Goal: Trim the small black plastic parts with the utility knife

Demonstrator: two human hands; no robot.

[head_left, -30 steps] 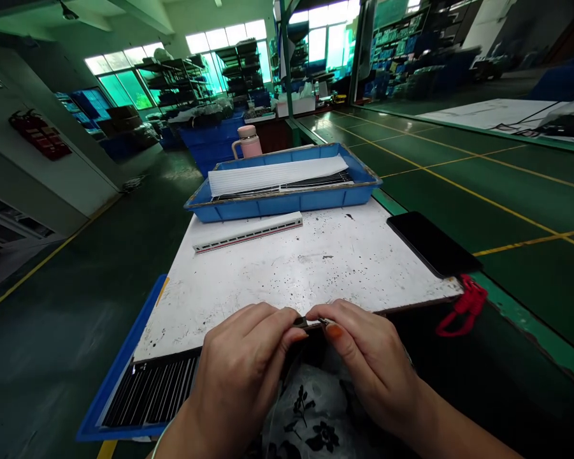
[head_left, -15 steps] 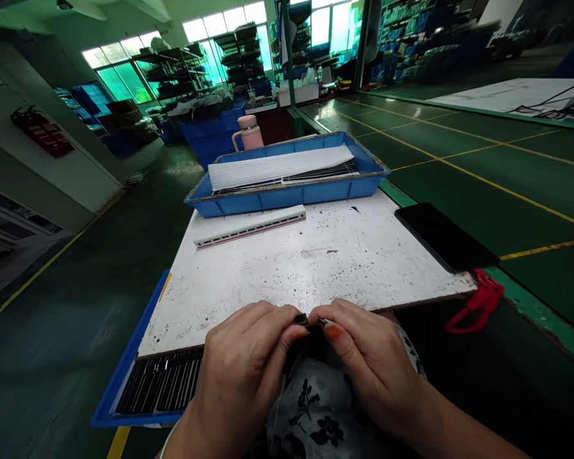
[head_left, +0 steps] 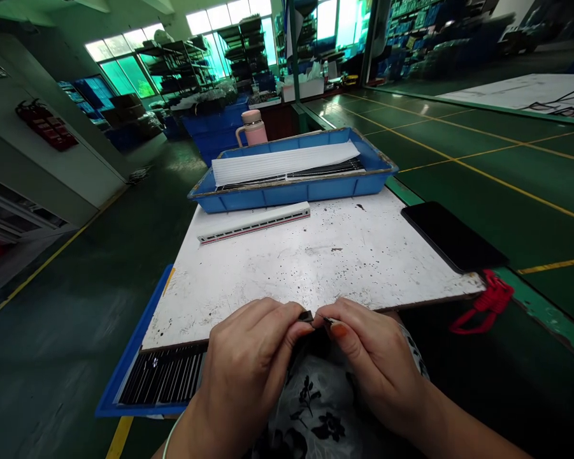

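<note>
From the head camera I'm watching the person's left hand (head_left: 246, 373) and right hand (head_left: 377, 363) working close together at the near edge of the board. The left hand is clenching a small dark piece (head_left: 306, 315) between thumb and fingers, and the right hand is pinching a thin metal sliver (head_left: 325, 319) just beside it; I cannot tell whether the two are touching. The hands are resting just past the edge of a white speckled board (head_left: 325, 268), above a black floral cloth (head_left: 310, 414). Under the board's near-left corner, a near blue tray (head_left: 117, 376) is holding black strips (head_left: 162, 373). Further out, a white slotted bar (head_left: 254, 223) is lying on the board, and a far blue tray (head_left: 287, 191) is holding a white sheet (head_left: 284, 162). A pink flask (head_left: 252, 127) is standing beyond it, while a black phone (head_left: 452, 236) and a red cord (head_left: 487, 303) are lying to the right.
</note>
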